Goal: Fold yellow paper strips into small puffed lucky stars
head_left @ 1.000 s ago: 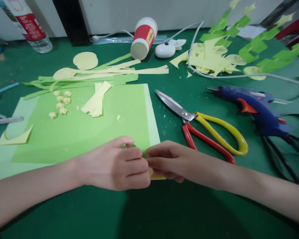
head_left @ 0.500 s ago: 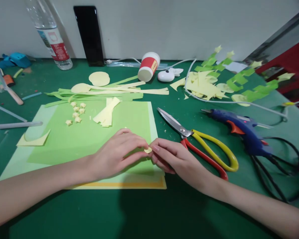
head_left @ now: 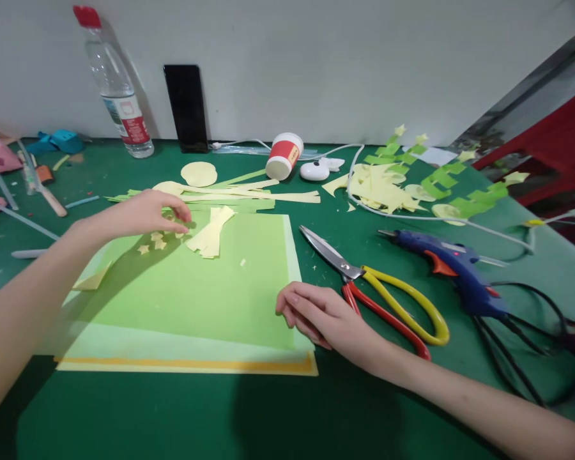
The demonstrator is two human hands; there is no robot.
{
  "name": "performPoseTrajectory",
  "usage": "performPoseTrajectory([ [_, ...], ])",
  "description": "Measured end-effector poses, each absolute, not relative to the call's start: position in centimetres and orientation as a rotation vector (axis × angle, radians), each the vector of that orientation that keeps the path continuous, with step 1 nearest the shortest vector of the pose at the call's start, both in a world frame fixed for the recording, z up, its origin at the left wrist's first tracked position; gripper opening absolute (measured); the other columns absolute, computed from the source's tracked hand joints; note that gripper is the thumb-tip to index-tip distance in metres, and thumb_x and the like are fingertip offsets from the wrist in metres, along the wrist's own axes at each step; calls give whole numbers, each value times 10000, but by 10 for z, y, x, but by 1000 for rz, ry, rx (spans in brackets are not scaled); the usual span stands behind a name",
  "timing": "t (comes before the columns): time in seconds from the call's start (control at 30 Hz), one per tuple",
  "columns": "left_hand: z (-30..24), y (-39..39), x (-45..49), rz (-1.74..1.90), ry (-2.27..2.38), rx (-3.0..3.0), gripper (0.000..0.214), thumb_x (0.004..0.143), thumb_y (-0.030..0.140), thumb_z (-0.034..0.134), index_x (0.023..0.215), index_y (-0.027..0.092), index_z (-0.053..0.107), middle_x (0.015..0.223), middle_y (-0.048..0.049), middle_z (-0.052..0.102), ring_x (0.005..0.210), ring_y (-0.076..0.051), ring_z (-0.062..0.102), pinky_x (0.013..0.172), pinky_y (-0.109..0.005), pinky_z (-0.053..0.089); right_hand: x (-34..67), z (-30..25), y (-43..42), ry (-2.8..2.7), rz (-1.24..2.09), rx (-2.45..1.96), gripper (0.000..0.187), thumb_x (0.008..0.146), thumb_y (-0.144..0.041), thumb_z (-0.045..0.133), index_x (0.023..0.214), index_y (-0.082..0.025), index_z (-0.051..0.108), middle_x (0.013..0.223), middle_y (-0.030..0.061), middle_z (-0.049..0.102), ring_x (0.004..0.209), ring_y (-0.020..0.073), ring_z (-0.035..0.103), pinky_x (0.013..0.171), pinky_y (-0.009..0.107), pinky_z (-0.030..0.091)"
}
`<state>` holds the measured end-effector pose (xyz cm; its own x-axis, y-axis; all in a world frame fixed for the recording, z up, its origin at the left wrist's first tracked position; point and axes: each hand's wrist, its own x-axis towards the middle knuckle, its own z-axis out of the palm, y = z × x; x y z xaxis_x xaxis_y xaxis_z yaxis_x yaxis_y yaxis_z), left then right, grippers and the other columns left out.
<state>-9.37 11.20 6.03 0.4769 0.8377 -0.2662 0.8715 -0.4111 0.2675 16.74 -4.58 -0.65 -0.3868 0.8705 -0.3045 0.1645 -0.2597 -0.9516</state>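
My left hand is over the folded yellow paper stars at the upper left of the green paper sheets. Its thumb and forefinger are apart, and it partly covers the stars. To its right lies a crossed bundle of short pale yellow paper strips. My right hand rests at the right edge of the sheets, fingers curled in and thumb laid against them. Nothing shows in it. Scissors with red and yellow handles lie just beyond this hand.
At right is a blue glue gun with cords. Behind lie long paper strips, yellow scraps, a tipped paper cup and a white earphone case. A water bottle and a phone stand against the wall.
My left hand has moved from beside the right hand to the stars at the far left. The small yellow paper piece no longer shows between the hands. The view has tilted up slightly.
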Motion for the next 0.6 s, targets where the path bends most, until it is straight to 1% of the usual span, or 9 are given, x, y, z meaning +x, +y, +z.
performPoseTrajectory([
  [0.07,59,113,-95,-134,1440,2364,297,680,483,582,847,241,626,956,1,651,798,-186,576,628,-226,413,167,-7,-46,-1469,1686,-1287,281,887,-345,364,768,-133,505,618,-29,440,394,12,294,357,175,210],
  [0.1,59,111,-94,-109,1452,2381,314,701,507,547,849,243,628,959,2,650,794,-183,577,628,-225,415,167,-7,-46,-1478,1679,-1288,282,887,-344,363,765,-134,506,617,-28,441,393,13,296,355,175,211],
  [0.17,62,110,-90,-39,1497,2430,365,768,530,430,864,241,630,972,1,647,784,-175,581,626,-225,415,167,-7,-45,-1496,1665,-1288,280,885,-340,364,759,-135,507,613,-28,440,389,15,294,350,176,217],
  [0.23,63,114,-86,42,1552,2500,408,823,490,323,902,225,623,998,-11,640,815,-181,580,655,-235,415,167,-6,-44,-1519,1651,-1286,274,883,-332,367,753,-136,509,605,-31,436,381,16,283,343,178,219],
  [0.3,61,126,-83,77,1574,2584,378,822,426,334,987,208,595,1051,-32,618,925,-203,554,761,-261,402,167,-6,-44,-1546,1636,-1286,271,882,-321,366,750,-136,513,597,-33,432,376,17,276,341,178,218],
  [0.37,57,143,-81,67,1597,2675,384,803,379,350,1019,172,590,1125,-77,576,1054,-257,483,863,-324,353,168,-4,-44,-1577,1621,-1288,272,882,-311,362,746,-133,517,597,-32,434,376,16,284,343,179,218],
  [0.4,54,152,-81,41,1600,2705,398,787,378,370,1037,157,586,1156,-95,557,1092,-279,452,885,-346,334,168,-4,-44,-1591,1614,-1289,272,882,-307,361,745,-132,518,599,-30,437,377,16,290,345,179,217],
  [0.47,50,167,-81,-53,1567,2728,412,748,423,428,996,154,617,1125,-97,581,1053,-283,478,860,-335,348,168,-2,-44,-1613,1602,-1291,270,882,-298,357,748,-130,520,607,-25,444,381,17,300,348,179,218],
  [0.6,47,182,-81,-148,1534,2729,359,701,455,479,870,193,658,1057,-54,624,958,-248,529,771,-275,369,169,-1,-45,-1639,1586,-1282,266,882,-282,346,743,-133,517,606,-23,444,392,21,301,350,172,228],
])
